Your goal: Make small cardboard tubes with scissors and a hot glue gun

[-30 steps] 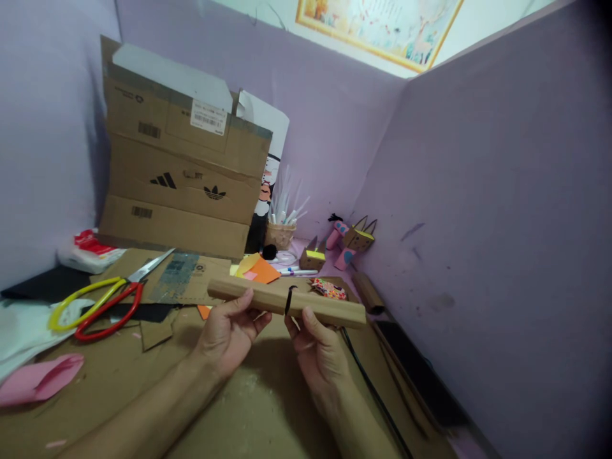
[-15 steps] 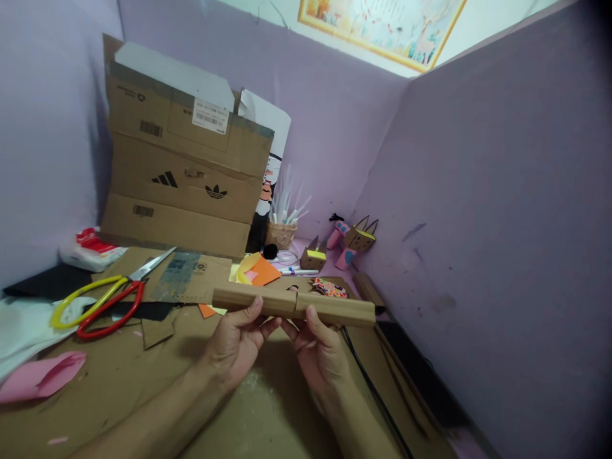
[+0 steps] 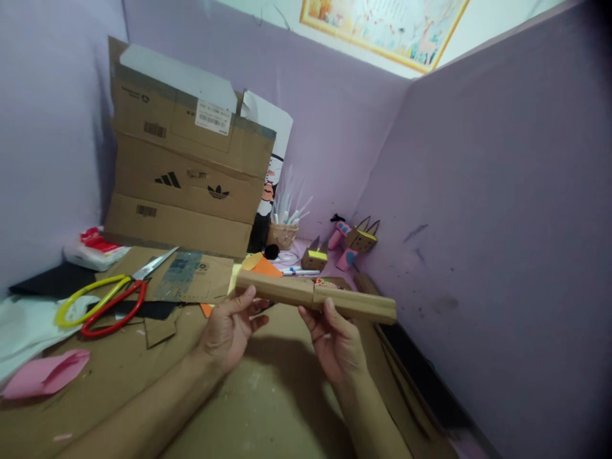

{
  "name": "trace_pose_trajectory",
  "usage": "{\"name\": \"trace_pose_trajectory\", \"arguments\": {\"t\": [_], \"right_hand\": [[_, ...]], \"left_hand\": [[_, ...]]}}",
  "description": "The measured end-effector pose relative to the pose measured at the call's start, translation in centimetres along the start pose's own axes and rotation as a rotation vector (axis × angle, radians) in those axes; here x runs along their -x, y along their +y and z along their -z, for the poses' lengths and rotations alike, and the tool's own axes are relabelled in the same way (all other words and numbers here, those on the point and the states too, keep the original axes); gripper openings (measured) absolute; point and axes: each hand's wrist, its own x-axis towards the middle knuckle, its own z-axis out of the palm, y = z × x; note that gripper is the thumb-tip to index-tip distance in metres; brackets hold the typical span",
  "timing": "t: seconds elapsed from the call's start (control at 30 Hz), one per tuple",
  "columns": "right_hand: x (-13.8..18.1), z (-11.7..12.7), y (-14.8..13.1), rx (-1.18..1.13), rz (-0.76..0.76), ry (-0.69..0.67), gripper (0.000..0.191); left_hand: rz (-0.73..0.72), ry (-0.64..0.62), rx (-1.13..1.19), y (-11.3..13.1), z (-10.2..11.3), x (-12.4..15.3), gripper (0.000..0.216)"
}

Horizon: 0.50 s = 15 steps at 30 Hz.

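Note:
A long folded cardboard strip (image 3: 356,304) is held up level above the table, with a seam across its middle. My left hand (image 3: 229,328) grips it near its left end, thumb on the front face and fingers behind and below. Closed on the part right of the seam is my right hand (image 3: 337,344), thumb in front. The strip tilts slightly down to the right. Behind it, partly hidden, lie orange paper (image 3: 264,266) and a colourful patterned piece.
Scissors (image 3: 112,306) with yellow and red handles lie at left, near pink paper (image 3: 48,375). A large flattened cardboard box (image 3: 191,185) leans at the back. A basket of glue sticks or straws (image 3: 283,234) and small cardboard animals (image 3: 361,238) stand by the purple wall.
Both hands have shifted the cardboard strip to the right, and it tilts a little more. My hands are farther apart, the left nearer the strip's left end.

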Motion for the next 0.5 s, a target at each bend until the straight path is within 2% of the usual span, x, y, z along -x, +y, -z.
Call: {"name": "trace_pose_trajectory", "arguments": {"t": [0.07,0.17,0.23,0.3,0.4,0.5], "right_hand": [[-0.4,0.4,-0.5,0.014,0.02,0.007,0.025],[-0.6,0.6,-0.8,0.053,-0.008,-0.012,0.024],[-0.3,0.5,-0.5,0.078,-0.04,-0.044,0.028],[0.1,0.3,0.0,0.094,-0.079,-0.081,0.033],[0.6,0.3,0.8,0.184,-0.112,-0.104,0.034],[0.7,0.8,1.1,0.357,0.035,-0.051,0.033]], "left_hand": [[-0.213,0.012,-0.179,1.0,0.3,-0.5,0.037],[-0.56,-0.147,-0.699,2.5,0.6,-0.7,0.071],[-0.708,-0.239,-0.991,2.8,0.6,-0.3,0.078],[-0.8,-0.277,-1.213,2.5,0.6,0.2,0.071],[-0.773,-0.234,-1.543,1.5,1.0,0.7,0.052],[-0.559,-0.256,-1.709,0.6,1.2,1.0,0.031]]}}
